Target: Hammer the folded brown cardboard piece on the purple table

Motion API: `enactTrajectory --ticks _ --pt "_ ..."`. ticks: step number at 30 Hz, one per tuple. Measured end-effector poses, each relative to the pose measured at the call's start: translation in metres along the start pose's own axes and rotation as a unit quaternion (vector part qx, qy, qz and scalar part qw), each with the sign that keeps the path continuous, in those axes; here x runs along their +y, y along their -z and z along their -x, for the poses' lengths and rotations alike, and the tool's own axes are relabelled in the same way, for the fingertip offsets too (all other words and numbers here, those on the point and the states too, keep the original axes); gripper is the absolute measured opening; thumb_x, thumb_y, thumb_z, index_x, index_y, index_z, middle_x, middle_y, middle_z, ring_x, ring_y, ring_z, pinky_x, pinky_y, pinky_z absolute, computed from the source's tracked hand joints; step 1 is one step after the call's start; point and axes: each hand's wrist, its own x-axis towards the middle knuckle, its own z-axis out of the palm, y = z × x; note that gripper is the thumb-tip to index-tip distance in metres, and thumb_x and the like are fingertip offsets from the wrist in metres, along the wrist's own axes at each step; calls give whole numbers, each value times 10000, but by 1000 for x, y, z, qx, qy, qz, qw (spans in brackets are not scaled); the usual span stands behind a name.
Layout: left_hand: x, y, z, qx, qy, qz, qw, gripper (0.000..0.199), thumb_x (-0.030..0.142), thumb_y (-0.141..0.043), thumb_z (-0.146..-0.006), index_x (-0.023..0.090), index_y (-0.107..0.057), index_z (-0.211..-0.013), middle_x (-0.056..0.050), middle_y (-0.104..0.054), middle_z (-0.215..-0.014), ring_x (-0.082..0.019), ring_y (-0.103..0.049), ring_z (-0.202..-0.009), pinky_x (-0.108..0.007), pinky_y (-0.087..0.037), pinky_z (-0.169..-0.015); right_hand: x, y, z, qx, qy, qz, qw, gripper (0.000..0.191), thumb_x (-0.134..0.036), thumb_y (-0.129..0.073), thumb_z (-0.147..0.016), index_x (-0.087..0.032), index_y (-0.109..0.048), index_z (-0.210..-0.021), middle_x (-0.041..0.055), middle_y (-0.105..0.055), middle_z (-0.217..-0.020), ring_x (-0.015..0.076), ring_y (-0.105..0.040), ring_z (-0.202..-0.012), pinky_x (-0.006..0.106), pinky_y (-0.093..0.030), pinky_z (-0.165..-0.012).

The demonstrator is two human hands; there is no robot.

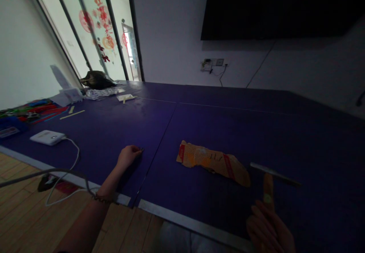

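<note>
My left hand (130, 156) rests on the dark purple table at the left of the middle seam. Its fingertips are pinched on a small dark piece (142, 150), too small to name. At the lower right, my right hand (269, 228) is wrapped round the wooden handle of a hammer (268, 192). The hammer's long, narrow metal head lies crosswise above the hand. Between both hands lies a long brown cardboard piece (209, 160) with red bands, dark marks and uneven edges. Neither hand touches it.
On the left of the table (228, 127) sit a white power bank (48, 137) with a white cable, a blue box (11, 128) and colourful strips (48, 110). A black bag (97, 80) and crumpled white plastic (104, 92) are further back.
</note>
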Motion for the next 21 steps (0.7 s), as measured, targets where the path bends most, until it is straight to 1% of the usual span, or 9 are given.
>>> enactTrajectory --ticks 3,4,7,9,12,13,15,18,21 --pt "-3 -1 -8 -16 18 11 1000 143 288 -585 -633 151 -618 -609 -34 -622 -581 -166 -563 -566 -219 -311 -492 -3 -7 2 6 -49 -20 999 451 -298 -578 -725 -178 -321 -374 -92 -223 -216 6 -153 -160 110 -262 -230" --pt "-5 -2 -10 -19 22 14 999 149 294 -588 -626 151 -614 -594 -21 -603 -544 -159 -549 -540 -217 -299 -481 -3 -8 1 5 -51 -26 998 432 -297 -586 -719 -178 -340 -384 -98 -222 -220 4 -137 -161 108 -256 -227" --pt "-7 -2 -13 -25 27 36 999 178 317 -600 -601 148 -597 -547 15 -537 -443 -137 -502 -476 -211 -271 -458 -1 -5 0 -21 -20 -30 999 390 -286 -602 -708 -176 -368 -417 -125 -170 -238 -8 -21 -180 91 -170 -200" --pt "-7 -1 -13 -30 29 51 998 193 325 -607 -584 146 -583 -517 29 -500 -404 -125 -474 -444 -211 -256 -445 0 -3 -2 -46 -44 -13 998 463 -323 -586 -721 -179 -305 -382 -129 -106 -236 -4 7 -190 101 -181 -204" --pt "-5 1 -13 -35 23 66 997 226 336 -609 -573 147 -547 -465 41 -437 -358 -114 -431 -400 -216 -229 -424 -1 -5 -3 -60 -90 9 994 570 -389 -574 -712 -191 -184 -347 -122 -37 -240 9 -23 -194 133 -263 -231" --pt "-4 2 -13 -31 19 82 996 235 337 -606 -575 147 -535 -456 42 -421 -350 -111 -418 -390 -217 -226 -419 -2 -7 -2 -60 -93 7 994 582 -395 -580 -703 -193 -164 -349 -123 -25 -247 9 -21 -201 138 -279 -239" --pt "-2 4 -11 -14 11 126 992 236 341 -583 -600 145 -525 -482 36 -434 -369 -107 -412 -390 -216 -240 -416 -2 -12 -1 -56 -87 -13 995 577 -383 -580 -700 -196 -153 -361 -130 -1 -266 7 7 -216 135 -269 -235" --pt "10 4 -7 19 -10 181 983 216 347 -502 -679 146 -509 -601 20 -509 -464 -93 -415 -405 -205 -281 -420 -1 -18 1 -52 -74 -49 995 530 -341 -549 -734 -196 -180 -383 -140 15 -292 5 48 -231 115 -209 -216" --pt "35 -3 2 12 -65 257 964 182 346 -445 -731 165 -443 -707 33 -535 -517 -65 -370 -375 -182 -278 -400 0 -19 1 -63 -62 -81 993 496 -322 -510 -769 -189 -210 -397 -141 8 -305 2 60 -225 100 -156 -211"
